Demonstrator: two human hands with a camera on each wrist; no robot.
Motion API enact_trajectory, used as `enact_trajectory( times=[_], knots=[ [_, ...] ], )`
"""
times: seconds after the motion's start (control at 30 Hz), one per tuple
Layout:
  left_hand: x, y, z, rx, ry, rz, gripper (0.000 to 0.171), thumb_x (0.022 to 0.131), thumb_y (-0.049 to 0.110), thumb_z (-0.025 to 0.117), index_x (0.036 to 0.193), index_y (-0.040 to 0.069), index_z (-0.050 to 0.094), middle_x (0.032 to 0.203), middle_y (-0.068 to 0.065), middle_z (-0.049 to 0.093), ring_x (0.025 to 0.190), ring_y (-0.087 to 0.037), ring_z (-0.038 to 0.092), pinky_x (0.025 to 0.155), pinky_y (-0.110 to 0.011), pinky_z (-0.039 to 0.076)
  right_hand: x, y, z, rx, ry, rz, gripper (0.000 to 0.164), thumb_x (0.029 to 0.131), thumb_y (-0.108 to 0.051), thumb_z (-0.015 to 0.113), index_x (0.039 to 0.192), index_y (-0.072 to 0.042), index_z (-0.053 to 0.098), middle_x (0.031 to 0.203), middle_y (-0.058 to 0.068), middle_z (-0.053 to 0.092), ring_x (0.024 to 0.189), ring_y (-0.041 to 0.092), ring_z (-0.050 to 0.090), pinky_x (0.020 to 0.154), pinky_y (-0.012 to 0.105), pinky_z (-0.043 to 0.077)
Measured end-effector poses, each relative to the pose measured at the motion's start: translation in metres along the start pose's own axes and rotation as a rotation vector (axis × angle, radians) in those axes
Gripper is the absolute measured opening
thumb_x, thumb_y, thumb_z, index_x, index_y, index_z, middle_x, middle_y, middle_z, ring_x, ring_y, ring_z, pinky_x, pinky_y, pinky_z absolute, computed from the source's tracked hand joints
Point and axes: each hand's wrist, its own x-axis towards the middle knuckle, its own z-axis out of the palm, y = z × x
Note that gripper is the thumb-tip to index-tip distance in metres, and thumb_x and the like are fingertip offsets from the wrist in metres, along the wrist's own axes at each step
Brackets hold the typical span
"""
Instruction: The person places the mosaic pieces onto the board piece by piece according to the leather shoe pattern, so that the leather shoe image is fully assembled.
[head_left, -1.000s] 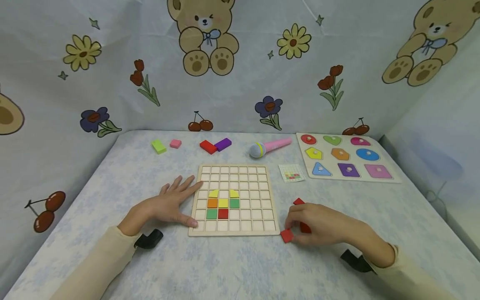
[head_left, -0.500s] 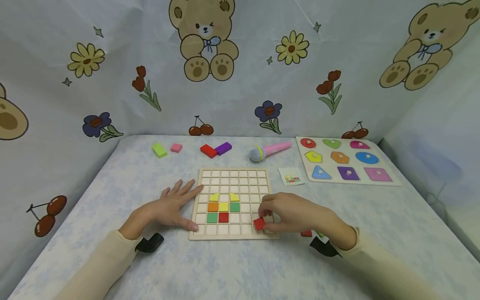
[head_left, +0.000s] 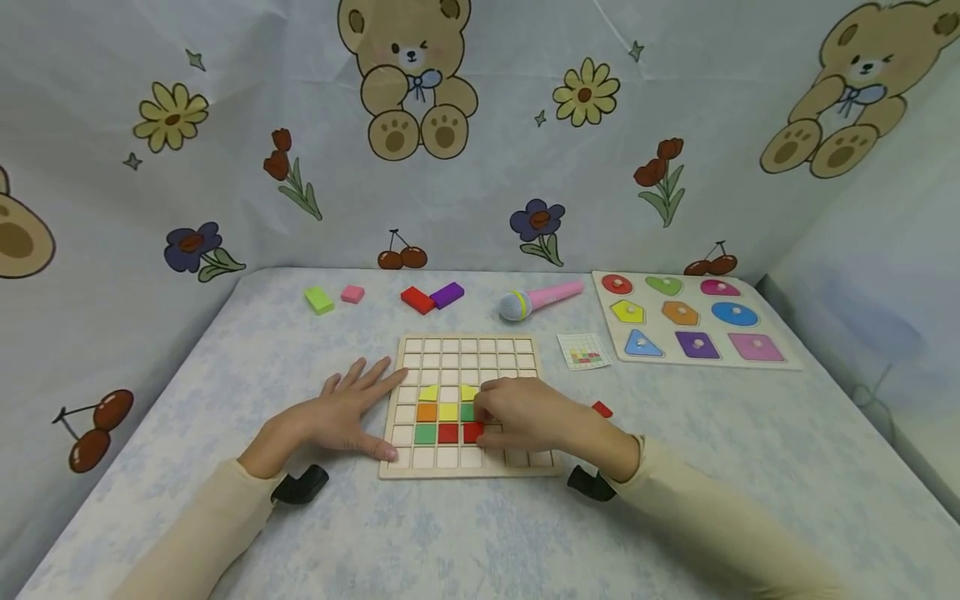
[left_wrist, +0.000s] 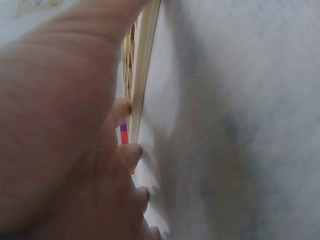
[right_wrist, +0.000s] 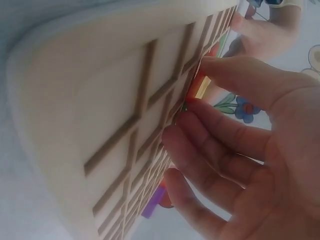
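A wooden grid board (head_left: 517, 469) lies on the table with coloured tiles in some cells: two yellow, an orange (head_left: 427, 412), a yellow, green ones and a red one (head_left: 447, 433). My right hand (head_left: 536, 417) pinches a red square tile (head_left: 472, 432) between thumb and fingertips, at the cell right of the other red tile. In the right wrist view the red tile (right_wrist: 196, 85) shows between thumb and forefinger, right at the grid. My left hand (head_left: 337, 417) is spread at the board's left edge, thumb and forefinger resting on its frame.
Behind the board lie lime (head_left: 318, 301), pink (head_left: 352, 294), red (head_left: 417, 301) and purple (head_left: 447, 295) blocks and a toy microphone (head_left: 540, 300). A pattern card (head_left: 583, 352) and shape puzzle (head_left: 697, 321) stand to the right. Another red piece (head_left: 602, 409) lies beyond my right wrist.
My right hand has carried the red tile from the table right of the board leftward over the grid to the cell beside the other red tile. My left hand stays in place.
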Motion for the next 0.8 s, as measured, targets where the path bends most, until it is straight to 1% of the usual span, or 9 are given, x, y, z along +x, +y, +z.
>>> enact_trajectory(
  times=[0.27, 0.4, 0.47, 0.57, 0.67, 0.8],
  knots=[
    [-0.001, 0.0, -0.001, 0.001, -0.001, 0.009, 0.121, 0.072, 0.065, 0.08, 0.163, 0.018, 0.014, 0.169, -0.017, -0.001, 0.152, -0.049, -0.01, 0.112, -0.074, -0.002, 0.004, 0.0, 0.002, 0.006, 0.013, -0.012, 0.021, 0.087, -0.036, 0.079, 0.094, -0.018, 0.07, 0.086, -0.009, 0.06, 0.074, 0.008, 0.053, 0.066, 0.023, 0.046],
    [0.001, -0.001, 0.0, 0.002, 0.004, 0.005, 0.122, 0.072, 0.066, 0.08, 0.163, 0.018, 0.014, 0.169, -0.017, -0.001, 0.152, -0.049, -0.01, 0.112, -0.074, -0.003, -0.002, 0.003, 0.0, 0.012, 0.012, 0.003, 0.023, 0.085, -0.037, 0.081, 0.095, -0.019, 0.07, 0.089, -0.008, 0.061, 0.075, 0.007, 0.053, 0.068, 0.024, 0.047],
    [0.001, -0.002, 0.0, 0.002, 0.003, -0.001, 0.122, 0.071, 0.066, 0.08, 0.163, 0.019, 0.014, 0.169, -0.017, -0.001, 0.152, -0.049, -0.01, 0.112, -0.074, -0.003, -0.01, 0.005, -0.002, 0.025, 0.01, 0.015, 0.024, 0.084, -0.037, 0.082, 0.095, -0.019, 0.07, 0.09, -0.009, 0.062, 0.075, 0.006, 0.053, 0.069, 0.024, 0.047],
    [0.001, -0.001, 0.0, 0.005, 0.0, -0.004, 0.123, 0.071, 0.066, 0.08, 0.163, 0.018, 0.014, 0.169, -0.017, -0.001, 0.152, -0.049, -0.01, 0.112, -0.074, -0.003, -0.029, 0.013, -0.006, 0.055, 0.011, 0.037, 0.023, 0.084, -0.036, 0.082, 0.096, -0.02, 0.07, 0.092, -0.009, 0.064, 0.078, 0.007, 0.055, 0.071, 0.025, 0.049],
    [0.002, -0.001, -0.001, 0.013, -0.001, -0.002, 0.122, 0.072, 0.066, 0.08, 0.163, 0.018, 0.014, 0.169, -0.017, -0.001, 0.152, -0.049, -0.01, 0.112, -0.074, -0.002, -0.052, 0.024, -0.011, 0.08, 0.015, 0.07, 0.018, 0.085, -0.032, 0.081, 0.096, -0.021, 0.071, 0.092, -0.009, 0.065, 0.08, 0.008, 0.058, 0.071, 0.025, 0.05],
    [0.001, 0.0, -0.001, 0.015, -0.005, -0.002, 0.122, 0.072, 0.065, 0.08, 0.163, 0.018, 0.013, 0.169, -0.018, -0.001, 0.151, -0.049, -0.01, 0.112, -0.074, -0.002, -0.085, 0.041, -0.016, 0.102, -0.019, 0.138, 0.014, 0.087, -0.027, 0.08, 0.099, -0.023, 0.074, 0.094, -0.011, 0.066, 0.082, 0.008, 0.061, 0.073, 0.025, 0.053]
  ],
)
